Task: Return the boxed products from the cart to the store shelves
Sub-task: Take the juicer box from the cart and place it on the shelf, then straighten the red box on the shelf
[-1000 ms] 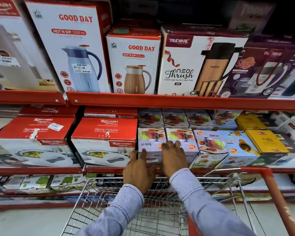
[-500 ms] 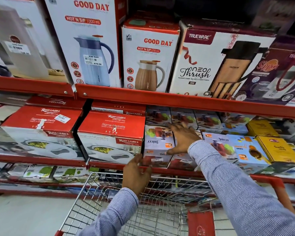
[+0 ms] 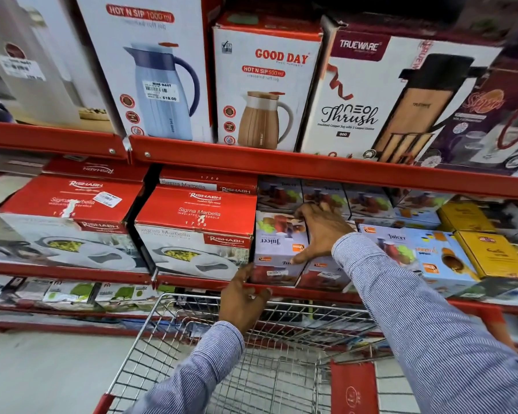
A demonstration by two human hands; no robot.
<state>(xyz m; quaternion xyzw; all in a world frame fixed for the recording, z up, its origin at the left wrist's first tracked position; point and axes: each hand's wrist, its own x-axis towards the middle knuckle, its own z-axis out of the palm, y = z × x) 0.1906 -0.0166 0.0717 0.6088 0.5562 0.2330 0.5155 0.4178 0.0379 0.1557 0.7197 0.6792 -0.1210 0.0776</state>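
Two white juicer boxes stand side by side on the middle red shelf. My right hand lies spread over the top of the right juicer box, thumb reaching onto the left juicer box. My left hand rests at the shelf's front edge, fingertips touching the lower left corner of the left juicer box. The wire cart stands below my arms, and the part of its basket in view holds nothing.
Red and white casserole boxes sit left of the juicer boxes. Blue juicer boxes and yellow boxes fill the shelf to the right. Tall jug boxes line the upper shelf. More juicer boxes stand behind.
My right hand has slid from the boxes' front edge up over the top of the right juicer box. My left hand dropped to the shelf edge. The view has moved closer.
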